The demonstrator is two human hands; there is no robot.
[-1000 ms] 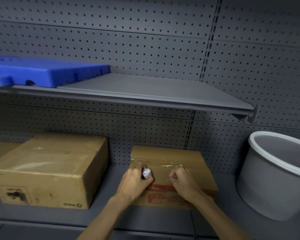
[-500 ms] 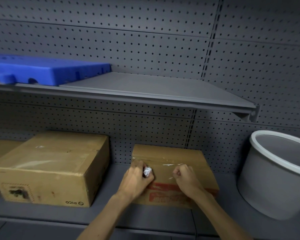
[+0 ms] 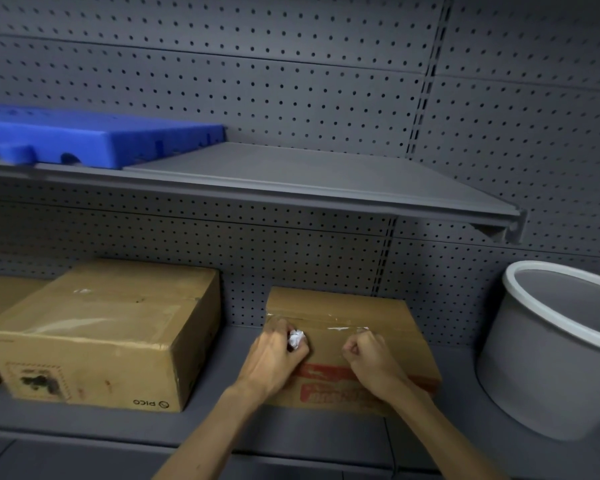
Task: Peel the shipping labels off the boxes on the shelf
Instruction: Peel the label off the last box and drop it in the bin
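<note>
Now, sweeping from nine o'clock: a blue ribbed plastic pallet [image 3: 94, 140] lies on the upper grey metal shelf [image 3: 309, 181], and below it a large brown cardboard box marked PICO [image 3: 97, 337] sits on the lower grey shelf [image 3: 222, 424], its top showing only a small white scrap of residue, so by my reading that one is already stripped. Moving toward the centre, at about six o'clock, the smaller brown cardboard box with red printing on its front [image 3: 354, 348] is where the action is. The left hand [image 3: 274, 358] rests against the box's front upper edge, fingers curled and clamped round a crumpled white wad of peeled label paper [image 3: 297, 338]. Just beside it, toward four o'clock, the right hand [image 3: 371, 358] is bunched with its fingertips drawn together at the shiny tape strip, next to a thin white sliver of label remnant [image 3: 340, 329]; whether they actually pinch that sliver I cannot tell. I'd judge this as the clean-up stage on this box: most of the label is off and only scraps remain. The next move calls for a fingernail under the sliver's edge and a low, slow pull along the tape. Over at three o'clock stands a grey plastic bin with a white rim [image 3: 548, 351], well apart from the hands, a likely home for the wad.
</note>
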